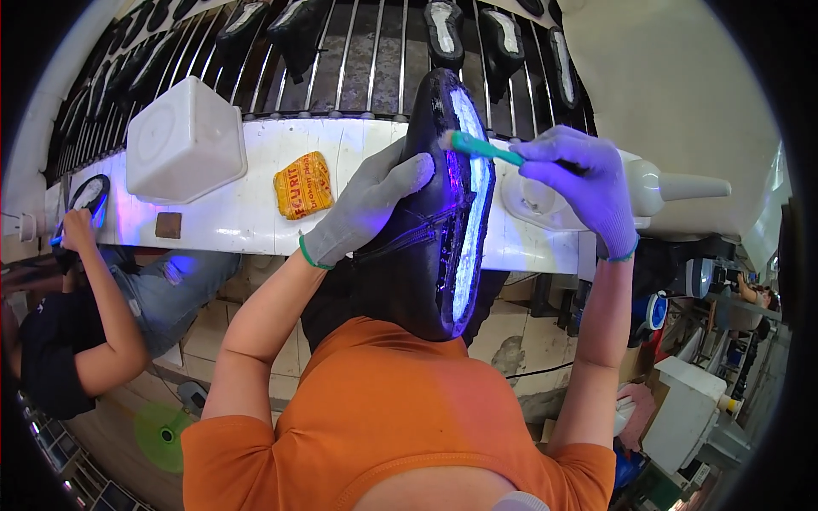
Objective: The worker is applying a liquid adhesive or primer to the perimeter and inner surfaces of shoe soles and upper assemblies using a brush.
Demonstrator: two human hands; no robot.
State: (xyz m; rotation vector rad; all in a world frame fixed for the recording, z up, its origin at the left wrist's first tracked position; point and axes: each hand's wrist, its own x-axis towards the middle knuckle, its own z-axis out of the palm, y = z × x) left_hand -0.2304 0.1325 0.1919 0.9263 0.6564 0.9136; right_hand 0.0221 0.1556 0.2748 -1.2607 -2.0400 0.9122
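One long white bench [256, 217] fronts a barred conveyor rack [366, 60] of black shoes. On the bench stands a white tub [183, 140], contents hidden. Over its edge, the left hand [366, 204] clasps a black boot [434, 213]; the right hand [588, 183] pinches a green brush [481, 149] against its sole.

Only one package here really: a small yellow-orange packet [303, 185] with red print, lying flat and a bit tilted on the white surface [256, 221], just right of a white square tub [185, 141].

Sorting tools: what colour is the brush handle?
Teal green, seen in the head view: brush in the right hand.
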